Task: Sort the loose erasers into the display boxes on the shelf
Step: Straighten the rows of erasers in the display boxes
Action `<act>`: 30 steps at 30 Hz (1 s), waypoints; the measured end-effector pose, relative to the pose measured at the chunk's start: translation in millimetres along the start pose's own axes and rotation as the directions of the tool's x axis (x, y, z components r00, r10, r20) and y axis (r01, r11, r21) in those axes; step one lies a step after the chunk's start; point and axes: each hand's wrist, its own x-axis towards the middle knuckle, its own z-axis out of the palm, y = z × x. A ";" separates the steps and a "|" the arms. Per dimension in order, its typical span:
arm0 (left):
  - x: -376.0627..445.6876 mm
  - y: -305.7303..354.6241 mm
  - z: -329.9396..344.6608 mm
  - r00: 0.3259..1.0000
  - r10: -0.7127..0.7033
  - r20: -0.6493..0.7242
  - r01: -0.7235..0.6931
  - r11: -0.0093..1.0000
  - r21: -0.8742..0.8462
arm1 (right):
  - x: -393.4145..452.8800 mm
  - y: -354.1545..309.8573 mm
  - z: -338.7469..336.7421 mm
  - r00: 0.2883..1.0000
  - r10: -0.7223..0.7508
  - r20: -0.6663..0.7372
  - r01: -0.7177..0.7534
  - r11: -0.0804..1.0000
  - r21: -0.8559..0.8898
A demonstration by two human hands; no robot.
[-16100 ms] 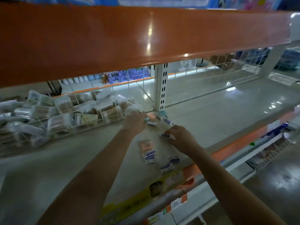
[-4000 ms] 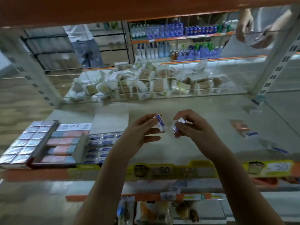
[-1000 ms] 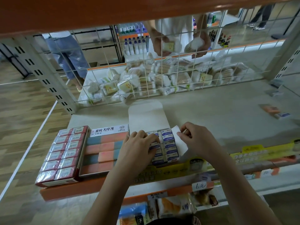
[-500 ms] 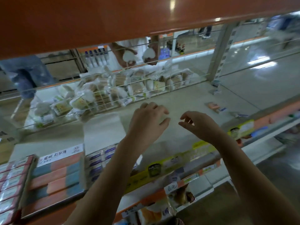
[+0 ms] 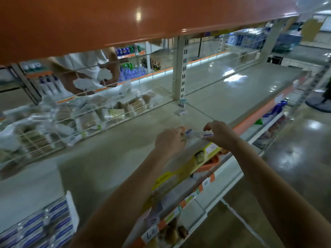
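Both hands (image 5: 170,140) (image 5: 221,134) now grip erasers (image 5: 207,134) (display box (image 5: 44,228) full).

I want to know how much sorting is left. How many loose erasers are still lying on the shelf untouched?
2 that I can see: one loose eraser at the foot of the upright post, another just in front of it. Both hands are on more nearer the shelf edge; blur may hide others.

Both hands meet near the shelf's (image 5: 125,149) front edge, left hand (image 5: 170,140) beside right hand (image 5: 221,134). A display box (image 5: 41,228) sits far left at the front. Two loose erasers (image 5: 181,112) lie behind the hands, near the upright post (image 5: 180,68).
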 end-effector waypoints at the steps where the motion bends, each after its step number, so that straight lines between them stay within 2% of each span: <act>1: 7.8 1.2 6.5 1.000 -0.022 0.008 0.022 1.000 0.012 | 2.4 4.6 1.0 1.000 0.013 0.018 -0.013 1.000 -0.011; 7: 37.3 8.8 30.2 0.989 -0.149 -0.003 0.148 0.982 0.119 | 14.6 21.2 10.8 0.998 0.036 0.049 -0.035 0.999 -0.014; 13: 46.9 9.3 35.9 0.991 -0.111 -0.080 0.122 0.981 0.152 | 22.6 26.5 16.6 0.999 0.015 0.052 -0.014 1.000 -0.005; 17: 50.3 9.7 34.6 0.991 -0.115 -0.064 0.124 0.980 0.158 | 21.1 25.4 15.5 0.999 0.017 0.050 -0.016 1.000 -0.001; 24: 35.8 4.2 16.6 0.988 -0.154 -0.007 0.154 0.986 0.071 | 14.4 12.6 10.7 0.998 -0.062 -0.014 0.062 0.996 0.058; 30: -18.0 -29.6 -20.3 0.980 -0.152 -0.126 0.145 0.987 -0.065 | 12.0 -37.8 8.4 0.981 -0.192 -0.039 0.196 0.968 0.156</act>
